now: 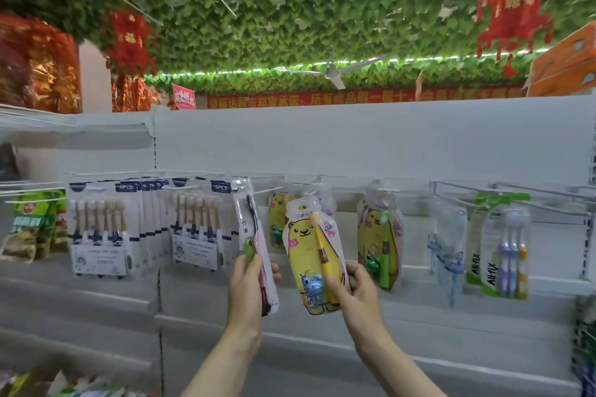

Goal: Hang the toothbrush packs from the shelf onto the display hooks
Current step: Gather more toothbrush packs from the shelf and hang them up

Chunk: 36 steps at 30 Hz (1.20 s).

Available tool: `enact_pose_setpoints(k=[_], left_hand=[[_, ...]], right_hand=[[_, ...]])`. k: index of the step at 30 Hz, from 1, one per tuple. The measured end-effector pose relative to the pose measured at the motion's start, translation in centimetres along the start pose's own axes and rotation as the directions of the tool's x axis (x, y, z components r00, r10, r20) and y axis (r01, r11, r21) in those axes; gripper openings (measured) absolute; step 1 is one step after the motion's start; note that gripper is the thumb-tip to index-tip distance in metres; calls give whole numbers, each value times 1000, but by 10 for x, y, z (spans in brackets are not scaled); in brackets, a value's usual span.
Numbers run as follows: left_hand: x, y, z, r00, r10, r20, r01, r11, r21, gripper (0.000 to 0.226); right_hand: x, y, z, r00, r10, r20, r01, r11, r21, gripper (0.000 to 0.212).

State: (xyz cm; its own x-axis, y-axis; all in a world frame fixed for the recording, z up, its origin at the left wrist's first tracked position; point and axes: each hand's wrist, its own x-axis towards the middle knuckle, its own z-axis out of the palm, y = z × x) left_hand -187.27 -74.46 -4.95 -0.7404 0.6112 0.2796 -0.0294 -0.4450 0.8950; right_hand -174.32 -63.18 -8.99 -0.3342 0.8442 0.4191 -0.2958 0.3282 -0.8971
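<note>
My left hand (250,287) grips the lower part of a narrow clear toothbrush pack (254,229) holding a black and a pink brush, its top up at the hook rail. My right hand (354,290) pinches the bottom of a yellow bear-shaped children's toothbrush pack (309,248), raised in front of a wire display hook (274,191). More yellow bear packs (380,242) hang to the right, and another one (277,222) hangs just behind the held one.
White multi-brush packs (100,229) hang in rows at the left, beside green snack bags (35,222). Clear blue packs (450,245) and green-white packs (503,248) hang at the right. Bare wire hooks (516,190) jut out at upper right. White shelf panels (354,138) run behind.
</note>
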Motion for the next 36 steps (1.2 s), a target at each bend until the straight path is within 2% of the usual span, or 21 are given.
enact_pose_setpoints(k=[5, 12, 19, 24, 31, 36], left_hand=[[2, -13, -14, 996, 9, 90, -14, 998, 57, 19], [6, -2, -31, 956, -4, 293, -27, 994, 102, 15], [20, 8, -40, 924, 3, 383, -50, 992, 113, 13], [31, 3, -36, 911, -7, 413, -37, 994, 99, 13], [41, -11, -28, 907, -15, 421, -18, 997, 74, 13], [54, -24, -23, 914, -35, 404, 0, 996, 86, 15]], right_hand=[[-11, 6, 13, 997, -38, -60, 40, 999, 30, 24], [-19, -10, 44, 985, -77, -156, 86, 995, 53, 23], [-21, -12, 59, 958, -72, -279, 92, 994, 61, 19], [-6, -4, 57, 959, -16, -283, 32, 998, 52, 20], [28, 17, 47, 970, 68, -234, -50, 995, 81, 35], [49, 28, 44, 980, 111, -168, -91, 988, 124, 33]])
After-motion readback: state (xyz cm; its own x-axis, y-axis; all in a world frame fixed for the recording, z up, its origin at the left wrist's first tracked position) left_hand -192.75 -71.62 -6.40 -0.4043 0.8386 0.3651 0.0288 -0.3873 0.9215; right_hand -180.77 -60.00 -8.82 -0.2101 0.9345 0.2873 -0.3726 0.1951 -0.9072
